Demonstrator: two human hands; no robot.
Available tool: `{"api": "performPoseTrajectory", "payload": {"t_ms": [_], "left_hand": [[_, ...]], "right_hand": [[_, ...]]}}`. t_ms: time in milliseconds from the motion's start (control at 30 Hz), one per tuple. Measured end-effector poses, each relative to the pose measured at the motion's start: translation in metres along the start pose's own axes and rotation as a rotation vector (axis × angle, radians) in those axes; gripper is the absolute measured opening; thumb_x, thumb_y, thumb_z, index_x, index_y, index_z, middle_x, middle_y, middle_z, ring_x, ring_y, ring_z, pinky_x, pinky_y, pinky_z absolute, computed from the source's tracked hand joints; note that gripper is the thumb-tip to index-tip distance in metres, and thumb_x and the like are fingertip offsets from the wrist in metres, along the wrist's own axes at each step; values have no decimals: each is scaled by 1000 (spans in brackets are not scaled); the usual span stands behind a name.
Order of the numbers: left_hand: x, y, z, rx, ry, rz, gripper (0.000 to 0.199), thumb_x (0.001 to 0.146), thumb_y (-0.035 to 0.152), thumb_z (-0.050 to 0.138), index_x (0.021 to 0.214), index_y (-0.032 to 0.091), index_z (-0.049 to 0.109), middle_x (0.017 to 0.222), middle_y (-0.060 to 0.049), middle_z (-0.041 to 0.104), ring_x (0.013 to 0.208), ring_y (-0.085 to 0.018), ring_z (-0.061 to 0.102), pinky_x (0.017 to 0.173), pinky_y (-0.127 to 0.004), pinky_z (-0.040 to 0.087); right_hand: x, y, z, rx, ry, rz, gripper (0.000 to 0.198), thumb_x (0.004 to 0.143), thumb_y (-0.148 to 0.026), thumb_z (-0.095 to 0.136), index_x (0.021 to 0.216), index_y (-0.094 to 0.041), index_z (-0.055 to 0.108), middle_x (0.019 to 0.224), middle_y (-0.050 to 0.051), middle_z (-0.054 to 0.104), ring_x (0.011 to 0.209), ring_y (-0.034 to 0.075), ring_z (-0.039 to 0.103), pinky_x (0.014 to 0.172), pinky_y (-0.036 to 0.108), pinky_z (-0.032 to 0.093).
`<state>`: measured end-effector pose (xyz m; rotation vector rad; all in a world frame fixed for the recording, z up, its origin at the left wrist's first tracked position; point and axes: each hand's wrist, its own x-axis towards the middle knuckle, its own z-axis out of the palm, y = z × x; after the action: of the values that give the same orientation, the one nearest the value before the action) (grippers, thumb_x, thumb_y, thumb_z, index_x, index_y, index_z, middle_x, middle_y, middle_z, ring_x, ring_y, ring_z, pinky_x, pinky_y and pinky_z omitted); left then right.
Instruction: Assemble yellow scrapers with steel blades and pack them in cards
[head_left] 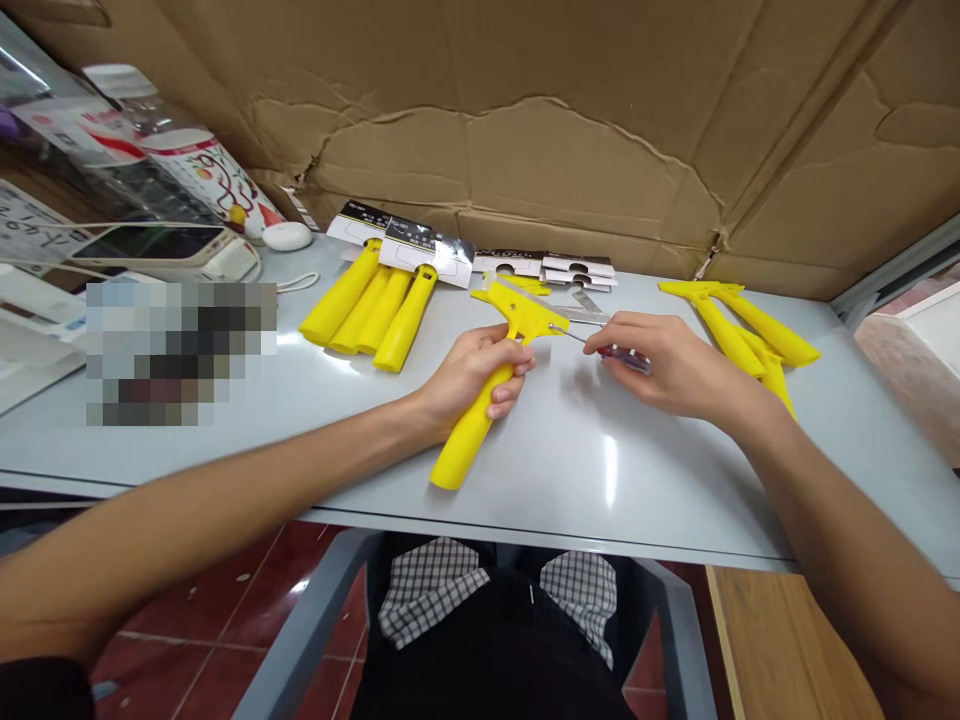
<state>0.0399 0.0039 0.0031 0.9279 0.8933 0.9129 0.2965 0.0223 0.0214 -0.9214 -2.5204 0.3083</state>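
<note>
My left hand (pixel 480 375) is wrapped round the upper handle of a yellow scraper (pixel 472 425), whose wide head points away from me. Between the fingers of my right hand (pixel 660 362) is a screwdriver (pixel 628 358) with a clear, reddish handle. Its thin metal shaft reaches left, and the tip meets the right side of the scraper head. Just behind that head lie flat metal blades (pixel 581 312) and another yellow plastic piece (pixel 517 284), partly covered. Whether the screwdriver tip sits in a screw is too small to tell.
Several carded yellow scrapers (pixel 405 318) lie at the back left, loose yellow scrapers (pixel 742 325) at the right. Folded cards (pixel 577 270) rest by the cardboard wall (pixel 525 150). Bottles (pixel 187 150), a phone (pixel 157 243) and a white oval object (pixel 287 236) crowd the left.
</note>
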Motion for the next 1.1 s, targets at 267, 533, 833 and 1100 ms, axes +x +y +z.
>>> {"api": "performPoseTrajectory", "payload": {"t_ms": [267,533,833,1100], "left_hand": [[-1,-2,1,116,9,6,23,78,21,74,82,20,52,54,7,54,32,-5,42,29,-19,34],[-1,-6,2,135,-4,-7,26,79,20,74,88,22,49,54,9,52,32,-7,42,29,-20,35],[0,-8,1,143,0,-21,22,80,18,71,87,21,51,54,9,52,32,-7,43,30,-19,36],[2,-5,1,155,-6,-72,19,78,17,70,86,20,53,53,9,51,32,-6,39,31,-19,34]], "right_hand": [[-2,-3,-7,-54,-16,25,33,92,-9,57,113,-19,80,102,6,75,79,18,65,73,35,48],[-3,-10,-13,-125,-4,37,33,92,-9,57,110,-20,82,98,6,75,78,19,67,70,34,50],[0,-18,-13,18,255,21,12,92,-15,67,96,-25,73,92,1,79,78,18,73,73,33,57],[0,-22,-5,-314,279,184,21,103,-36,54,93,-22,65,61,1,64,54,20,59,57,33,37]]}}
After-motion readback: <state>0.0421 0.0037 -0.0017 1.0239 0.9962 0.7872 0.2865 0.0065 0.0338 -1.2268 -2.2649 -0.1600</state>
